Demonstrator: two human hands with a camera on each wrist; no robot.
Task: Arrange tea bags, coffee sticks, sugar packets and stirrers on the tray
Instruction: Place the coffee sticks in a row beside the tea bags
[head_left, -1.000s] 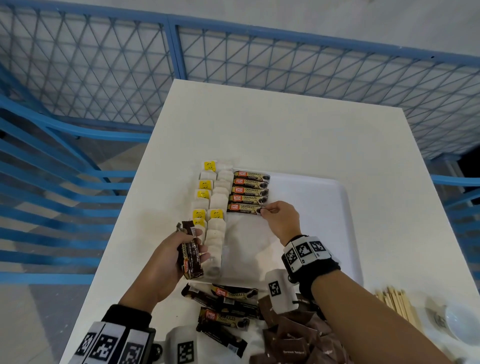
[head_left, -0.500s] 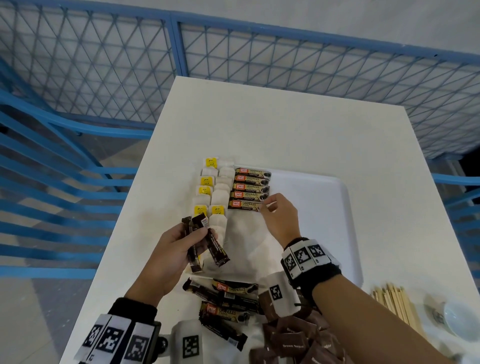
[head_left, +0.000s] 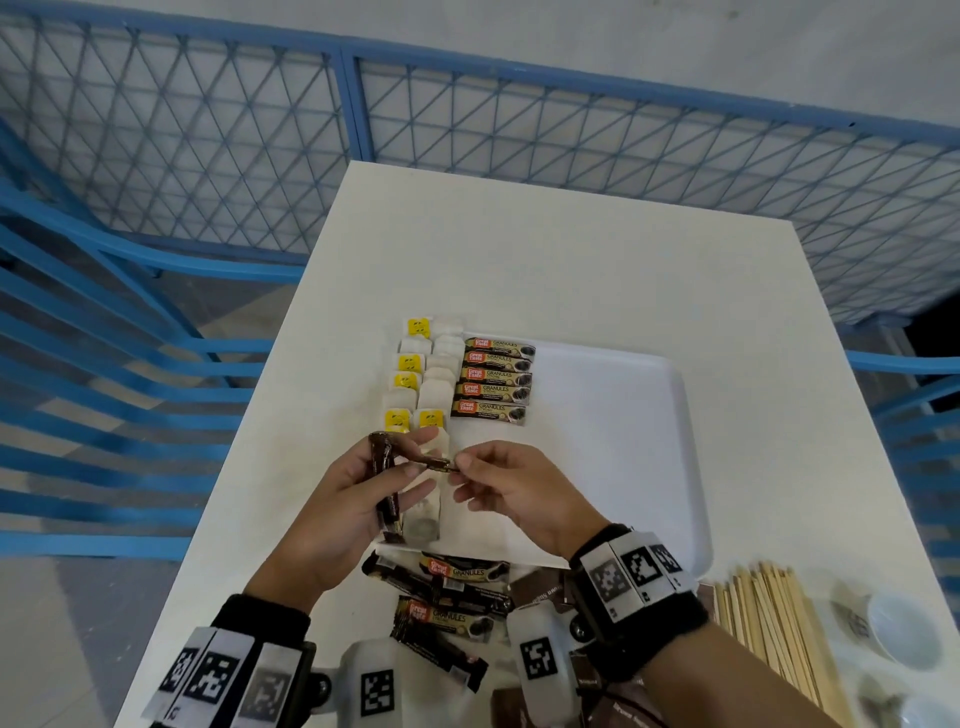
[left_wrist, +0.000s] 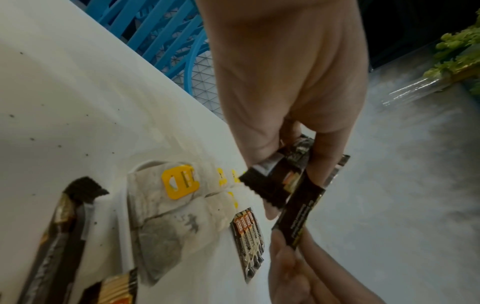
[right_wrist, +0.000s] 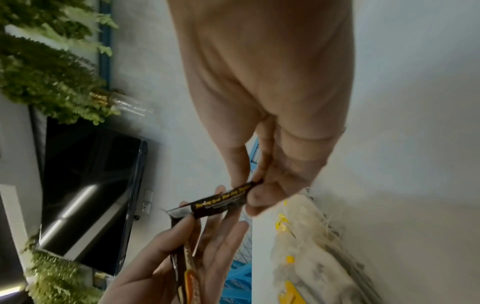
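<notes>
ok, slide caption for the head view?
Right hand takes a coffee stick from the left hand above the tray.

You wear a black band (head_left: 644, 629) with white blocks of black square markers on each wrist, left band (head_left: 244, 660) too, and a white camera housing (head_left: 540, 660) at 6 o'clock of each.

The right half of the tray (head_left: 623, 441) was left bare, open to approach from above. Its left side was taken up by tea bags (head_left: 431, 384) and coffee sticks (head_left: 496, 382). The near edge was hemmed by loose sticks (head_left: 447, 597) and stirrers (head_left: 774, 623).
</notes>
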